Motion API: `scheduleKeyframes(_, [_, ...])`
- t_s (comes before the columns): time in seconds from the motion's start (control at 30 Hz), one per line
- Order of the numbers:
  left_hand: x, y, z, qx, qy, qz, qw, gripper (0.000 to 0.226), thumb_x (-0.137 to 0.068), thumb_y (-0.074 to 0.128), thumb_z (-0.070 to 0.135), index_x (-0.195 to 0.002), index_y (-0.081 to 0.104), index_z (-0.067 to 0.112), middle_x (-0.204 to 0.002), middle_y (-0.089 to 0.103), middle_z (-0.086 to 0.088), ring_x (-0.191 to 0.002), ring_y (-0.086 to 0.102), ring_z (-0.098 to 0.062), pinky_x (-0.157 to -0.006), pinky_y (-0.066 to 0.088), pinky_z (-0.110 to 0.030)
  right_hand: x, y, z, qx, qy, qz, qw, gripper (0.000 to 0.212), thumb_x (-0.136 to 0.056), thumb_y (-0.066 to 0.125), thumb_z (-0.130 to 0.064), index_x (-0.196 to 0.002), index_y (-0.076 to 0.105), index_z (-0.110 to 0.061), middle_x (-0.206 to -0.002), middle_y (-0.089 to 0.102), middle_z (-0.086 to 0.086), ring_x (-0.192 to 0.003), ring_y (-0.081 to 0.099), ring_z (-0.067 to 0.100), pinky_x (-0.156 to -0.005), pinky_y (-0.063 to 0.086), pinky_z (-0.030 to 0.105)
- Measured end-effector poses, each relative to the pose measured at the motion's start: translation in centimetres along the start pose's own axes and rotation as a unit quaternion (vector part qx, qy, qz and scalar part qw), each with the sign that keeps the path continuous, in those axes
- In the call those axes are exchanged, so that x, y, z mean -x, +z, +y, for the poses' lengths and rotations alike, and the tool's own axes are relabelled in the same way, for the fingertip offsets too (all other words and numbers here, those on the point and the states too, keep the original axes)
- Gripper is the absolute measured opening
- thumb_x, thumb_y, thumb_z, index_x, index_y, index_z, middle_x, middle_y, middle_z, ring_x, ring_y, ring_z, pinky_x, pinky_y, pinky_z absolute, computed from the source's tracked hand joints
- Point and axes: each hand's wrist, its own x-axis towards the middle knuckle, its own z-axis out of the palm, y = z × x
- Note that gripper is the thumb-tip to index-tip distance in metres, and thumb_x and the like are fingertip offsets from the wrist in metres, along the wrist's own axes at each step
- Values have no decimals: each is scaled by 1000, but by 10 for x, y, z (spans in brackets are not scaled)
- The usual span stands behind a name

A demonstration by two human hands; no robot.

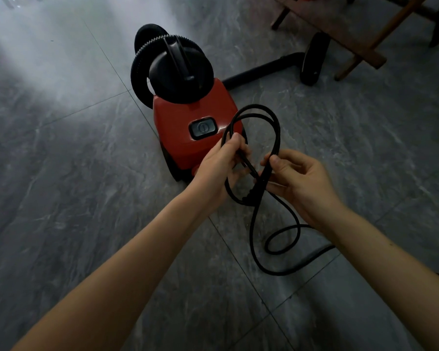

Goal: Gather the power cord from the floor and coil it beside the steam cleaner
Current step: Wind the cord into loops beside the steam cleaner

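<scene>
A red steam cleaner (pixel 183 127) with a black ribbed hose and black handle on top stands on the grey tiled floor ahead of me. The black power cord (pixel 276 127) rises in a loop in front of the cleaner's right side. My left hand (pixel 221 168) is closed around the gathered strands of that loop. My right hand (pixel 294 178) pinches the cord just right of it, where the strands cross. More cord trails down from my hands and curls on the floor (pixel 284 239), then runs off under my right forearm.
A black wand (pixel 264 68) and floor nozzle (pixel 314 59) lie behind the cleaner at the right. Wooden furniture legs (pixel 365 44) stand at the upper right. Grey marble-like tiles (pixel 74 148) spread to the left and near me.
</scene>
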Motion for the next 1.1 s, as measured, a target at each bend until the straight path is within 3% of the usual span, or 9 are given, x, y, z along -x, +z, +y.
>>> scheduleKeyframes(0.2, [5,4,-3,18,-12,-28,999,24,-105,36,30,-90,51,19,-84,52,-2,-81,58,-21,-82,49,-40,2,3,-2,41,-16,25,999,15,-94,60,-14,-106,68,-7,-88,78,9,-87,75,26,-68,59,28])
scheduleKeyframes(0.33, [4,8,-4,58,-5,-16,998,23,-106,34,31,-94,50,21,-82,48,0,-76,48,-16,-64,45,-26,4,7,-1,34,-22,18,999,16,-95,59,-9,-108,68,-9,-86,79,8,-84,76,27,-68,59,28])
scheduleKeyframes(0.53, [2,7,-7,71,9,-3,997,22,-106,34,28,-94,49,20,-79,47,0,-67,51,-8,-59,50,-23,6,5,-5,83,-27,-16,996,36,-84,71,-2,-117,66,-14,-91,79,9,-89,76,23,-71,59,25])
scheduleKeyframes(0.7, [-1,1,-12,59,25,-38,997,22,-101,44,34,-92,56,18,-82,55,-1,-77,56,-16,-69,53,-29,6,5,-2,100,-40,14,994,37,-83,72,1,-116,66,-13,-89,79,5,-86,76,20,-71,60,27])
scheduleKeyframes(0.8, [3,-11,-16,63,1,-66,996,31,-93,60,39,-109,61,13,-99,70,-8,-93,67,-21,-81,56,-31,4,0,-3,82,-54,35,995,35,-84,70,1,-118,65,-9,-90,79,7,-88,76,23,-77,61,33])
scheduleKeyframes(0.87, [8,-21,-24,-6,-50,-75,996,44,-89,66,42,-123,56,16,-115,71,-6,-107,67,-22,-87,55,-34,1,-4,-10,52,-66,42,996,33,-84,70,1,-116,65,-8,-89,79,9,-89,76,25,-77,60,34])
scheduleKeyframes(0.93, [17,-29,-39,-162,-79,-140,974,54,-82,72,46,-130,54,27,-124,68,0,-115,64,-19,-94,52,-38,-3,-7,-17,20,-78,56,995,31,-84,70,2,-113,66,-8,-88,78,11,-89,75,27,-76,60,35])
scheduleKeyframes(1.0, [28,-31,-56,-260,-106,-220,934,43,-81,75,42,-121,62,34,-119,70,5,-112,65,-12,-95,52,-32,-6,-10,-24,8,-89,71,993,30,-84,70,2,-112,66,-7,-86,78,12,-88,75,27,-76,60,36])
scheduleKeyframes(1.1, [40,-36,-76,-282,-126,-248,918,22,-90,67,30,-108,69,18,-112,73,-4,-110,66,-17,-101,48,-37,-9,-16,-31,17,-108,91,990,31,-85,70,1,-114,65,-5,-85,78,12,-89,75,27,-77,60,35])
